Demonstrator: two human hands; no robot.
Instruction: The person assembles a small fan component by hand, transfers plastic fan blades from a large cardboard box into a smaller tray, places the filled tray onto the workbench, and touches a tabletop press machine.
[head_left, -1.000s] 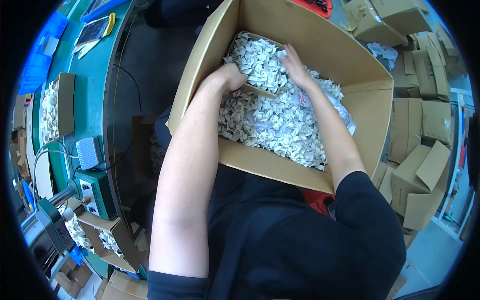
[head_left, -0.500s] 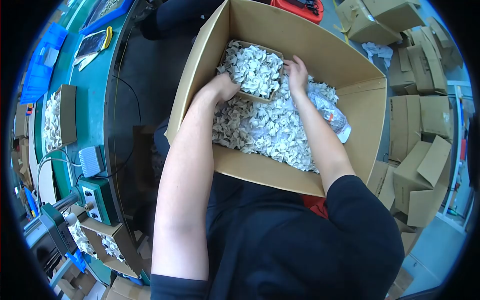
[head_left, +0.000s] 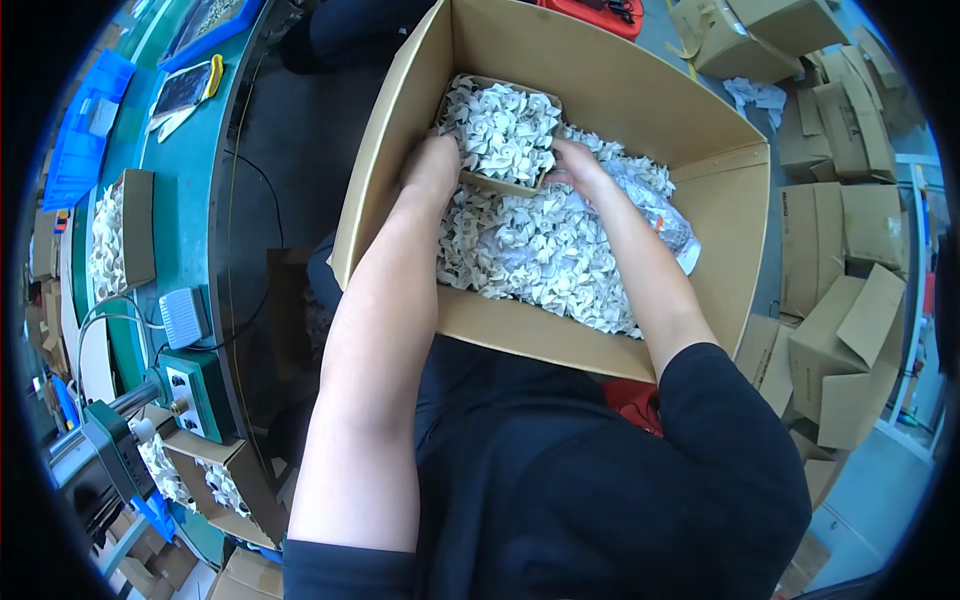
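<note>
A large open carton (head_left: 700,235) stands in front of me, its floor covered with small white curled pieces (head_left: 560,275). Inside it, toward the far left corner, a small cardboard box (head_left: 502,184) is heaped with the same white pieces (head_left: 505,130). My left hand (head_left: 432,168) grips this box's left side, fingers partly hidden between box and carton wall. On the opposite side my right hand (head_left: 577,165) curls its fingers against the box's right wall. A clear plastic bag (head_left: 655,210) lies among the loose pieces right of my right forearm.
The green workbench (head_left: 185,240) on the left carries another box of white pieces (head_left: 107,240), a grey device (head_left: 184,318), blue trays (head_left: 85,135) and a glove under a dark phone-like item (head_left: 183,90). Empty cartons (head_left: 845,345) pile up on the right. A red case (head_left: 600,15) lies beyond.
My right hand has come down and inward against the small box's side. The left hand has slid farther along its left side. The small box sits slightly farther left in view.
</note>
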